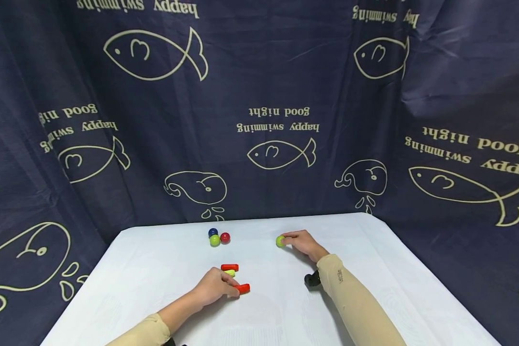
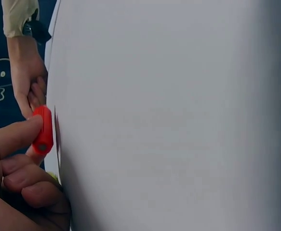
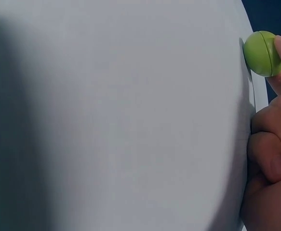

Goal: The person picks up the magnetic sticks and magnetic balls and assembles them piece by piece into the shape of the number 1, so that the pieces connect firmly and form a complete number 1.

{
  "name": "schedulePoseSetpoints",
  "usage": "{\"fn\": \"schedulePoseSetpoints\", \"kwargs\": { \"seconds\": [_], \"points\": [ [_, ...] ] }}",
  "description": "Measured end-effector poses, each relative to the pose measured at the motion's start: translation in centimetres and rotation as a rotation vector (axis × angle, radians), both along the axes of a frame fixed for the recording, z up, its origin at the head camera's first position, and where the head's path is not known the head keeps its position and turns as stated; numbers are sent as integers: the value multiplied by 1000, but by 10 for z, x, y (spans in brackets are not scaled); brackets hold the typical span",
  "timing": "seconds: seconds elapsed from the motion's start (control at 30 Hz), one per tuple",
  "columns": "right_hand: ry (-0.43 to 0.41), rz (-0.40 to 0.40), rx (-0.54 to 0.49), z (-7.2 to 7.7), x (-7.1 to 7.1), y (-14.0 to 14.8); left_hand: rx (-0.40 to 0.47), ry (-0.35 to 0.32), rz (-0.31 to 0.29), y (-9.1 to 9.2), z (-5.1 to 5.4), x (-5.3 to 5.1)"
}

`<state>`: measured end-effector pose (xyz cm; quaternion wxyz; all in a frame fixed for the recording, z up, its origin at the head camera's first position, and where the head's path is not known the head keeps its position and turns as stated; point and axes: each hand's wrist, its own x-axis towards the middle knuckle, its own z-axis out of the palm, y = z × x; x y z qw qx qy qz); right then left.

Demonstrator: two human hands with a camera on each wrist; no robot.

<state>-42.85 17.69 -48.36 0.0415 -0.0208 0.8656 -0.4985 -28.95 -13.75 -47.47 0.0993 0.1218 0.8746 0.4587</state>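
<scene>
My left hand [image 1: 216,287] pinches a red stick-shaped block [image 1: 243,288] between thumb and finger, low over the white table; the left wrist view shows its angular sides and end [image 2: 43,129]. Just beyond that hand lie a second red block [image 1: 229,267] and a yellow-green block [image 1: 230,273], the latter partly hidden by the hand. Farther right, my right hand [image 1: 303,243] pinches a green ball [image 1: 279,241] at the table surface. A seam runs round the ball [image 3: 263,54] in the right wrist view, with the other fingers curled beneath.
A blue ball [image 1: 213,232], a green ball [image 1: 215,240] and a red ball [image 1: 225,238] sit clustered near the back edge of the white table [image 1: 259,322]. A dark blue curtain [image 1: 259,192] with fish drawings hangs behind it.
</scene>
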Motion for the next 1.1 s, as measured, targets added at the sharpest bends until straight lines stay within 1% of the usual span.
{"fn": "schedulePoseSetpoints", "kwargs": {
  "seconds": [0.07,0.2,0.33,0.6,0.77,0.9,1.1],
  "points": [
    [-1,-6,-5,0,0,0,9,-2,25,3,0,0],
    [8,-5,-6,-2,-2,1,34,-32,80,11,1,2],
    [13,-8,0,-2,-2,1,59,-51,120,17,3,3],
    [9,5,-14,-3,-3,0,119,-27,181,26,2,3],
    [-1,0,-13,-3,-4,0,144,-43,225,32,0,0],
    [-8,-9,-4,-3,-3,1,158,-50,249,39,0,-2],
    [-10,-13,18,-2,-1,1,220,-55,281,52,2,-3]
  ]
}}
